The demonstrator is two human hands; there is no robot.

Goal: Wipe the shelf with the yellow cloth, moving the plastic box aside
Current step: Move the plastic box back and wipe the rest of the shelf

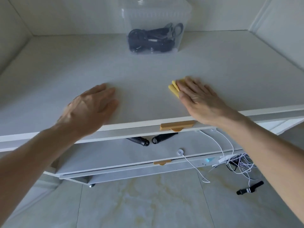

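Note:
The pale shelf [148, 71] stretches wide in front of me. A folded yellow cloth [173, 89] lies on it right of centre, and my right hand [199, 99] presses flat on top of it, covering most of it. My left hand [92, 106] rests flat on the shelf near the front edge, fingers together, holding nothing. A clear plastic box [154, 27] with a lid stands at the back centre, against the rear wall; black cables and straps fill its lower half. Both hands are well in front of the box.
Side walls close the shelf left and right. Below the front edge are two drawers with tan handles [177, 125], black grips [151, 140], white cables [230, 155] and a black item [250, 188] on the tiled floor.

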